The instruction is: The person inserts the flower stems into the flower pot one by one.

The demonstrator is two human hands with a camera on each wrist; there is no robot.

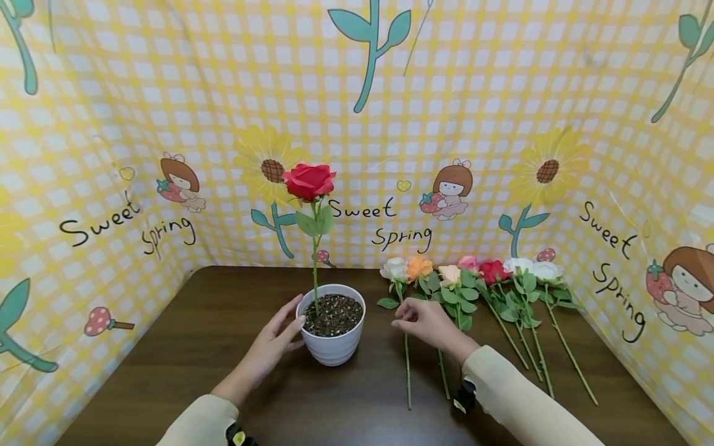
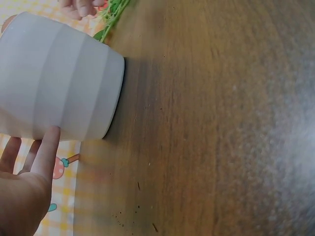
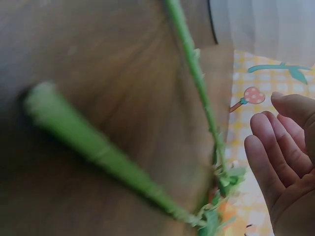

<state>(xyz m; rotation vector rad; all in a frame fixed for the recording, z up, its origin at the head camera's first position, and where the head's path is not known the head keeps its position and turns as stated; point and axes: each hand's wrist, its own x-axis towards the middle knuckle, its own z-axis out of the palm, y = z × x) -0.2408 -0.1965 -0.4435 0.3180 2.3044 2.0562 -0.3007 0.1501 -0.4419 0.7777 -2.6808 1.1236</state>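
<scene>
pot [image 1: 333, 350] has left hand [image 1: 270, 342] resting against its side, fingers straightish, right hand [image 1: 428, 320] loosely curled, empty, by a white rose [image 1: 394, 269]

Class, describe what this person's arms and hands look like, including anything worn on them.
The left sleeve and right sleeve are plain pale cream, ending near the wrist. The left hand and right hand are ungloved, with no rings visible. Near each cuff shows a small black item with a yellow marking; its full shape cannot be made out.
</scene>
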